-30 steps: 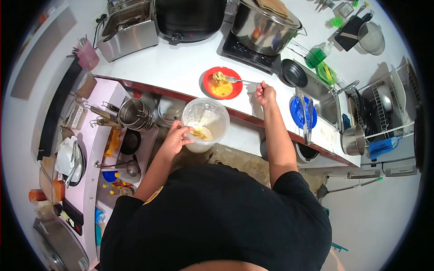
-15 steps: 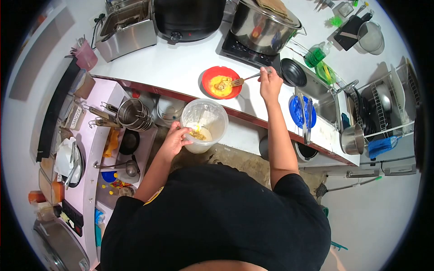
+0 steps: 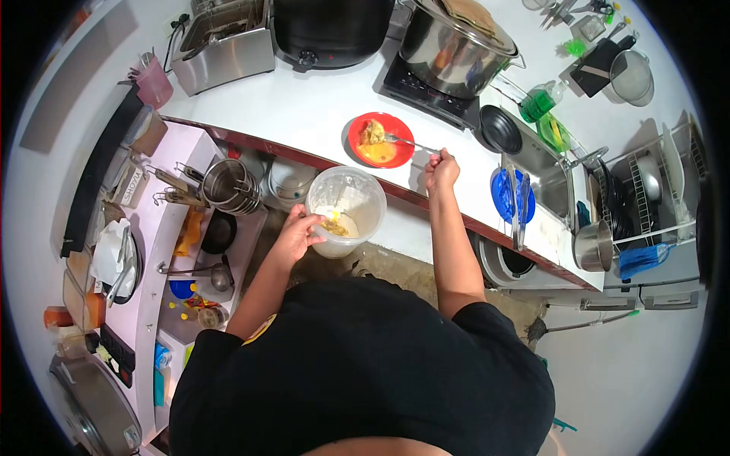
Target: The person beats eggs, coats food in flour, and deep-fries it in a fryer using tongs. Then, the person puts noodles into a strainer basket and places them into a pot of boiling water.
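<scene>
My left hand (image 3: 295, 234) grips the rim of a translucent plastic tub (image 3: 368, 196), tilted so that its inside shows. Inside are white powder and a yellowish clump (image 3: 333, 226). My right hand (image 3: 441, 169) is closed around the handle of a fork (image 3: 417, 144). The fork's tines reach into a red bowl (image 3: 401, 152) on the white counter. A yellow-coated lump (image 3: 372, 131) is at the tines, above yellow liquid that looks like beaten egg (image 3: 377, 154). What the lump is, I cannot tell.
Behind the bowl, a steel pot (image 3: 456, 57) stands on a black cooktop (image 3: 426, 100). To the right are a black pan (image 3: 500, 129), a blue plate with tongs (image 3: 502, 196) and a sink (image 3: 549, 186). Strainers (image 3: 228, 185) sit on the left shelf.
My right hand has moved down and left, turning over with the fork. The yellow-coated lump has risen at the tines toward the bowl's far side. My left hand holds the tub nearly still.
</scene>
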Tool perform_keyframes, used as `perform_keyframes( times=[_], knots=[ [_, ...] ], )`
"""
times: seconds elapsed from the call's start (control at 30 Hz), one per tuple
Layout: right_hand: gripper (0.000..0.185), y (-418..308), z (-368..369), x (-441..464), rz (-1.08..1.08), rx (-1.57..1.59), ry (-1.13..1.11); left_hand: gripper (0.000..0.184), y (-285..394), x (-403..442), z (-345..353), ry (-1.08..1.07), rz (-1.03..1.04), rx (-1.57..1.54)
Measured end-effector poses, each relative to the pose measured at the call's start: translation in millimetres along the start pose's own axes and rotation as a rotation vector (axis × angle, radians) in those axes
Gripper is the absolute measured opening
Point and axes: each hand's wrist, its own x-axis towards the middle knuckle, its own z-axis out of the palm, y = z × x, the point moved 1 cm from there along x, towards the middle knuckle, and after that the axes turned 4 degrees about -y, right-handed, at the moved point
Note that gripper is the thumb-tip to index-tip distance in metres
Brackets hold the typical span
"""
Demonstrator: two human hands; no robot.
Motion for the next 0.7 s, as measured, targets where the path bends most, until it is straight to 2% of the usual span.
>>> perform_keyframes(
  times=[0.1, 0.2, 0.23, 0.33, 0.47, 0.63, 0.7],
  knots=[
    [0.013, -19, 8, -6, -0.08, 0.015, -0.018, 0.031, -2, 0, 2, -0.002, 0.002, -0.005],
    [0.016, -34, 15, -16, -0.354, -0.065, -0.201, 0.03, -5, 1, 4, -0.023, -0.003, -0.012],
    [0.016, -34, 12, -17, -0.357, -0.066, -0.198, 0.03, -5, 2, 4, -0.026, -0.006, -0.012],
    [0.017, -25, -1, -24, -0.516, -0.281, -0.353, 0.029, -6, 3, 4, -0.022, -0.01, -0.019],
    [0.016, -4, -26, -27, -0.439, -0.343, -0.319, 0.031, -8, 6, 4, -0.04, -0.023, -0.029],
    [0.014, -4, -19, -35, -0.169, -0.159, -0.04, 0.032, -6, 7, 9, -0.025, -0.024, 0.003],
    [0.014, -13, -12, -39, -0.184, -0.137, -0.036, 0.032, -6, 8, 10, -0.029, -0.032, -0.001]
  ],
)
